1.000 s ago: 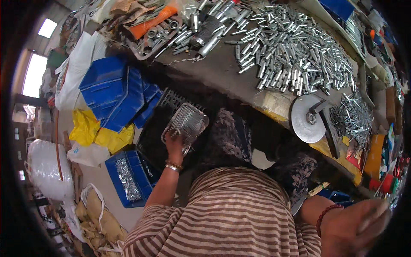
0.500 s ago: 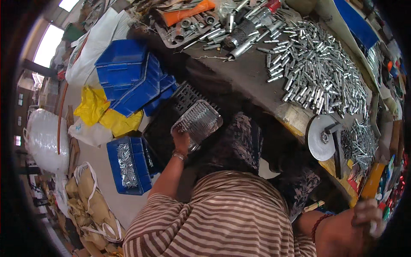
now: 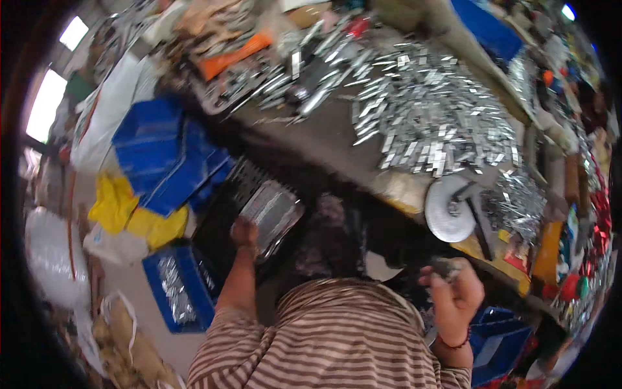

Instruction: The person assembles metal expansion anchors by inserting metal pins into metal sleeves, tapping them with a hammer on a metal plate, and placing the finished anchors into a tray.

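1. Head view, motion blur throughout; fine detail n/a.
2. L hand [image 3: 244, 233]: fingers closed on L edge of shallow tray [image 3: 273, 212]. Contact reads OK; exact finger placement too blurred to tell.
3. Tray loc.: just L of lap, over black slotted crate [image 3: 243, 178]. Resting on it or held clear of it: can't tell.
4. Tray contents: grey, metallic, faint parallel streaks over most of its face; prob. slim metal pcs side by side. No count poss.
5. R hand [image 3: 457, 295]: raised R of lap, near table edge, well apart from tray. Fingers curled in, narrow gap, w/ small dark-grey piece [image 3: 446, 268] b/w thumb & fingertips; kind n/a.
6. Table [image 3: 324, 139]: big loose heap of metal pins [image 3: 440, 113]; nr front edge, round metal disc [image 3: 446, 217] w/ dark bar; just R of that, smaller heap of thin metal rods [image 3: 521, 204].
7. L side, low: stacked blue bins [image 3: 152, 139], yellow bags [image 3: 111, 204], blue parts bin [image 3: 203, 305] w/ short metal pcs inside.
8. Progress (judgement): tray looks mostly filled; R-hand pc is outside it. Main heap lies loose, so handling seems well short of finished, assuming the heap belongs to it.
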### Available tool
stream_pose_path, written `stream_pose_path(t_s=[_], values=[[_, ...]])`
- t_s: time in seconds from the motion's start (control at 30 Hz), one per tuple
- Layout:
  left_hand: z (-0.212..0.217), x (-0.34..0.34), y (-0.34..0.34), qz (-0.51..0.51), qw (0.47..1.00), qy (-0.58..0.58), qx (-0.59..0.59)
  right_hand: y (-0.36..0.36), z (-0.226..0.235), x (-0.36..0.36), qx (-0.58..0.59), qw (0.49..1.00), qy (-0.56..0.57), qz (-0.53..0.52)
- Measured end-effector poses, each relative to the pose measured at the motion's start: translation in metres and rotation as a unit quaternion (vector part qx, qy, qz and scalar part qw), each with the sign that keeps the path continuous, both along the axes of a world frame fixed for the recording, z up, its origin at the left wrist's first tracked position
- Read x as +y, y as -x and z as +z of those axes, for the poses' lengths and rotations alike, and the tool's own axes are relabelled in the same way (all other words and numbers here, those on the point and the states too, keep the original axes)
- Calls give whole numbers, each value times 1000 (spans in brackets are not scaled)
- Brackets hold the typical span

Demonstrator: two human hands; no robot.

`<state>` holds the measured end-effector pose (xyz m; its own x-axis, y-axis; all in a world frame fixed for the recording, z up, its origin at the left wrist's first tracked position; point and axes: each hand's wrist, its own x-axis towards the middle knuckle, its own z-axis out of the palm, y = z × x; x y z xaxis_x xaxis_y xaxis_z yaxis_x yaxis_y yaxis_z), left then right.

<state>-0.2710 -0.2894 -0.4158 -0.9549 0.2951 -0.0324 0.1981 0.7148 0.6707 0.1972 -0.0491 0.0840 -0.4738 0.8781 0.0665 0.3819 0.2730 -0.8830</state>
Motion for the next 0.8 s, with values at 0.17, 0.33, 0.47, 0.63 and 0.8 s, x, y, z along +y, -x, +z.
stream_pose_path(t_s=[0.17,0.33,0.47,0.63,0.8], values=[[67,2,7,-20,990,13,137,-8,-6,10,21,998,8,54],[246,126,-50,-110,967,-203,105,-18,-40,10,31,998,61,-3],[397,216,-144,-190,930,-311,-52,-14,-53,9,67,992,110,-9],[438,276,-200,-417,875,-167,182,-5,-54,7,67,997,22,29],[432,299,-199,-455,885,-65,77,-53,-37,20,38,996,-54,-62]])
